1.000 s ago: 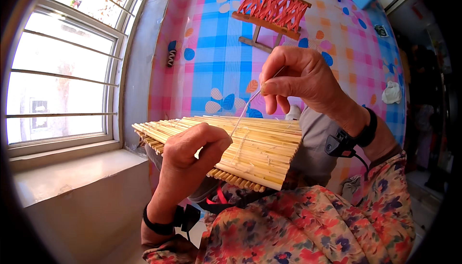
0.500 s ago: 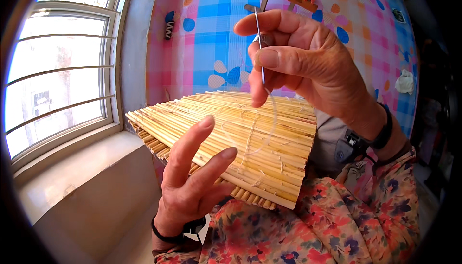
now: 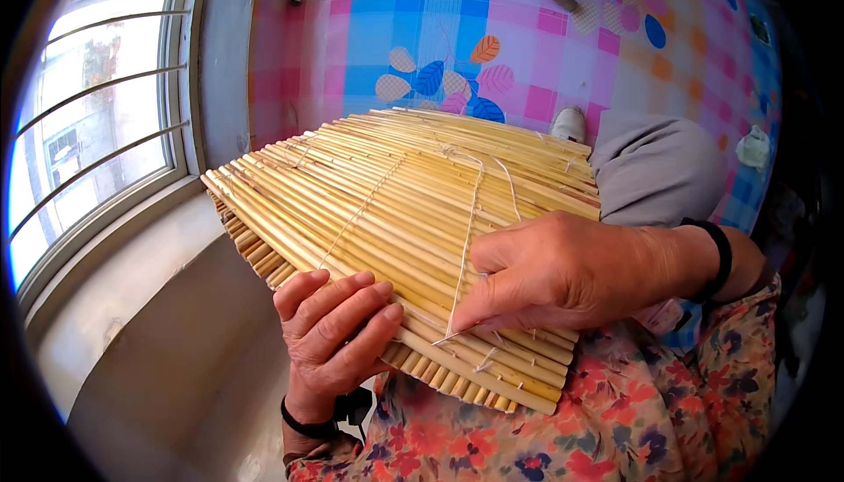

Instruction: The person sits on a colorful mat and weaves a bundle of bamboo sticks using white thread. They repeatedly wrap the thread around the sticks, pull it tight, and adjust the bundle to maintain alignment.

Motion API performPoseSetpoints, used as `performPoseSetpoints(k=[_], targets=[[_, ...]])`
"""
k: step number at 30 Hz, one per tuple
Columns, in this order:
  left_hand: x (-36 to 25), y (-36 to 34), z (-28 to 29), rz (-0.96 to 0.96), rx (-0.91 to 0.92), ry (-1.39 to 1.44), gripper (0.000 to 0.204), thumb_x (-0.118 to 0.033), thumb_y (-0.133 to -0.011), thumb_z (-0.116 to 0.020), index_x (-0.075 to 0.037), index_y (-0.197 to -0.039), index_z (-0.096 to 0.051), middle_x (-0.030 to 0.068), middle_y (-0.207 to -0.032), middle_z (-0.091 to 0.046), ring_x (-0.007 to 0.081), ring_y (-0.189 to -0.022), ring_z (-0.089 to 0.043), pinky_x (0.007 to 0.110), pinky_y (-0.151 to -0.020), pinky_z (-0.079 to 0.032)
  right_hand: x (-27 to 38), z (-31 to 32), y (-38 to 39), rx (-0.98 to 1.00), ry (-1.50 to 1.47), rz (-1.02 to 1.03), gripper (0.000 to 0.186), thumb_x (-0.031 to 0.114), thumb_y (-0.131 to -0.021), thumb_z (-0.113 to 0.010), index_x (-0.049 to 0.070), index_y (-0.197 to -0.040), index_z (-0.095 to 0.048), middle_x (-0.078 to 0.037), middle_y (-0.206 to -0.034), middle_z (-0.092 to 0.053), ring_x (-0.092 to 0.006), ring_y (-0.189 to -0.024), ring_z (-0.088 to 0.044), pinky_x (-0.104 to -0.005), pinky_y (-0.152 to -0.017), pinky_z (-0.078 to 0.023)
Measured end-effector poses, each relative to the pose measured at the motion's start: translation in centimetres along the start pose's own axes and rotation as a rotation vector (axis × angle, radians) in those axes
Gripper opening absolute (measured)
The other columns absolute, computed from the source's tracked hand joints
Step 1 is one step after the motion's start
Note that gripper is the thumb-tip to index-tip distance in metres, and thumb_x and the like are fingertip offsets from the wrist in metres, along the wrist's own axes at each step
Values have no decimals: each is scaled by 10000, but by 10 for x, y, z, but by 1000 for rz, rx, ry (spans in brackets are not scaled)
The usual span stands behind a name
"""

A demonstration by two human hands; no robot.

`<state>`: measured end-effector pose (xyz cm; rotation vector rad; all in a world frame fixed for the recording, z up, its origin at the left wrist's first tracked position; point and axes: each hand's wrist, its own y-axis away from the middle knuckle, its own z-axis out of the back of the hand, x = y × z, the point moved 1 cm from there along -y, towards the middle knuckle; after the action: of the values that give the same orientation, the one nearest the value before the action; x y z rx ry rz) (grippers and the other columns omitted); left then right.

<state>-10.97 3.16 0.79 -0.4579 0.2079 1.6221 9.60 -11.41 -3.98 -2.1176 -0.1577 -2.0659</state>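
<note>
Stitching seems part done: thread [image 3: 475, 208] is already set across the mat [image 3: 413, 227], before the shirt [image 3: 422, 447]. Its near edge is gripped by the left hand [image 3: 338, 333]; the needle [image 3: 443, 340] is pinched by the right hand [image 3: 563, 275], some thread left slack.

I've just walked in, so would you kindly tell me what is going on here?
A person's right hand pinches a needle near the close edge of a mat of pale stalks. White thread runs across the mat's top. The left hand has its fingers over the same edge, farther left.
</note>
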Motion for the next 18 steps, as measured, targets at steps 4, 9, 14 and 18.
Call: performPoseSetpoints(k=[4, 9, 14, 18], targets=[[5, 2, 4, -10, 28, 30, 204, -318, -912, -586, -150, -1002, -657, 22, -1032, -682, 185, -970, -636, 379, -878, -427, 1, 1, -4, -9, 92, 71, 202, 116, -866, -654, 120, -1067, -672, -93, -799, -530, -273, -699, -579, -344, -577, -459], [8, 6, 3, -39, -7, 26, 189, -304, -924, -577, -156, -1011, -656, 14, -1042, -683, 172, -966, -633, 338, -832, -423, 7, 3, -7, 33, 74, 0, 144, 185, -883, -583, 142, -993, -665, -103, -800, -548, -302, -752, -602, -388, -625, -486], [7, 4, 6, -44, 0, 41, 218, -329, -929, -569, -154, -1025, -655, 10, -1044, -683, 169, -963, -632, 329, -822, -419, 11, 6, -8, 47, 72, -4, 141, 182, -882, -595, 150, -994, -675, -91, -789, -545, -291, -739, -599, -377, -610, -480], [5, 4, 6, -40, -9, 54, 249, -358, -929, -566, -150, -1034, -656, 10, -1039, -683, 167, -956, -631, 324, -820, -416, 12, 8, -7, 63, 80, -2, 138, 173, -880, -592, 164, -989, -675, -84, -782, -540, -286, -729, -598, -374, -597, -476]])
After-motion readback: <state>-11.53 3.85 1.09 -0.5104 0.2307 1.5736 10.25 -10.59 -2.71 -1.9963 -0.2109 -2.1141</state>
